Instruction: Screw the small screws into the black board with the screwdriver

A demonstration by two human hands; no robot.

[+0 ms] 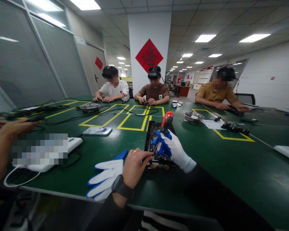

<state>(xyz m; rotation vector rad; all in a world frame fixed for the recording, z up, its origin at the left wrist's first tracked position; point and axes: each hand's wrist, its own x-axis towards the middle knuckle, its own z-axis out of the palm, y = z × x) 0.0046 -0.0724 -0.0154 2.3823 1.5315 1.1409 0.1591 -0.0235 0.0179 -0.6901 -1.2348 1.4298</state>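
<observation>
Item one: a black open housing (148, 138), oblong, set on the green worktop (214, 179) directly in front of the wearer, its long axis running away from us.

Item two: a screwdriver-like tool (167, 119) with a rounded red-and-black handle, clamped in the fingers of the gloved right hand (170, 147). We note it tilted, handle up and to the right, its shaft slanting down and left into the near part of the housing.

Item three: the bare left hand (135, 165), nearer the housing's left near corner. Thumb and forefinger meet close beside the shaft's lower end; we cannot tell whether they grip the shaft, a small part or nothing. The governing relation, in our judgement, is that lower end lying just right of these fingertips.

Materials: housing hard and glossy, plastic-looking, its interior uneven and too blurred for us to itemise; a brownish strip (160, 166) at its near end. Right glove white knit with blue-coated palm and fingers; a matching loose glove (108, 178) lies flat, fingers spread, left of the bare hand. Worktop smooth, faintly reflective, marked with yellow tape (132, 128) in straight-sided figures.
</observation>
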